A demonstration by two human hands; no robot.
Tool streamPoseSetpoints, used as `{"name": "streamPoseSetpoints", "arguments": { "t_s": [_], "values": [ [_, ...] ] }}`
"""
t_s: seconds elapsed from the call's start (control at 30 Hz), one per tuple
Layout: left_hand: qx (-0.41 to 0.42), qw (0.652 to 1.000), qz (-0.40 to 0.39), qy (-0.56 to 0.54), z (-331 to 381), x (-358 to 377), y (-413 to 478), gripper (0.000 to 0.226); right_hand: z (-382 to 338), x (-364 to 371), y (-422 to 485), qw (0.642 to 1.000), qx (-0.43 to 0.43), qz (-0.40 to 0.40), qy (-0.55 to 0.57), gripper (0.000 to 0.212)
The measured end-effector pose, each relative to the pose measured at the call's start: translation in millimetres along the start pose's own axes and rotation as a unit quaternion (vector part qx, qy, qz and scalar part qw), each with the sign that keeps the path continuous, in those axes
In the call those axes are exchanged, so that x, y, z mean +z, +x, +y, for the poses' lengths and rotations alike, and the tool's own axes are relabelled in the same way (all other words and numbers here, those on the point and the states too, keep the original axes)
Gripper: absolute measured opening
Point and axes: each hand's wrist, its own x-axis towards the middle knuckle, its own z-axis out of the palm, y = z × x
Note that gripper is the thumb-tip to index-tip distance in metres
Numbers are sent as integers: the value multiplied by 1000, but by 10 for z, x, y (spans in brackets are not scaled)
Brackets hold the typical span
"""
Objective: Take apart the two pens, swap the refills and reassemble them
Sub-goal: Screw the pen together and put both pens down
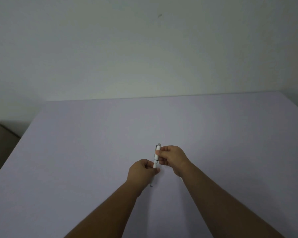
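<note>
A white pen (pixel 156 156) with a grey push button and a clip at its far end is held above the pale lilac table (pixel 76 152), pointing away from me. My left hand (pixel 143 170) pinches its near end. My right hand (pixel 172 158) grips its upper barrel just below the clip. Under my left wrist, the tip of a second pen (pixel 151 185) lies on the table, mostly hidden by the hand and forearm. A small pale sliver (pixel 181 179) shows beside my right wrist; I cannot tell what it is.
The table runs back to a plain white wall (pixel 144 48). Its left edge drops off beside a brown box or piece of furniture (pixel 0 143) at the far left. Both my forearms cross the near part of the table.
</note>
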Motion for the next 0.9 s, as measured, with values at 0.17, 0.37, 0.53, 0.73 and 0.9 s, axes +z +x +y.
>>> {"name": "streamPoseSetpoints", "arguments": {
  "t_s": [0.17, 0.37, 0.53, 0.73, 0.9],
  "values": [
    [-30, 999, 14, 1, -66, 93, 127, 20, 147, -143, 117, 963, -20, 144, -229, 21],
    [-47, 996, 48, 60, -212, 246, 253, 18, 467, -349, 86, 897, -1, 145, -417, 25],
    [-50, 995, 64, 61, -251, 340, 296, 18, 600, -327, 91, 897, -9, 154, -415, 22],
    [-58, 993, 77, 62, -282, 433, 327, 20, 620, -204, 118, 896, -39, 149, -416, 19],
    [-65, 993, 79, 60, -290, 470, 363, 18, 617, -145, 118, 905, -41, 145, -398, 18]
  ]
}}
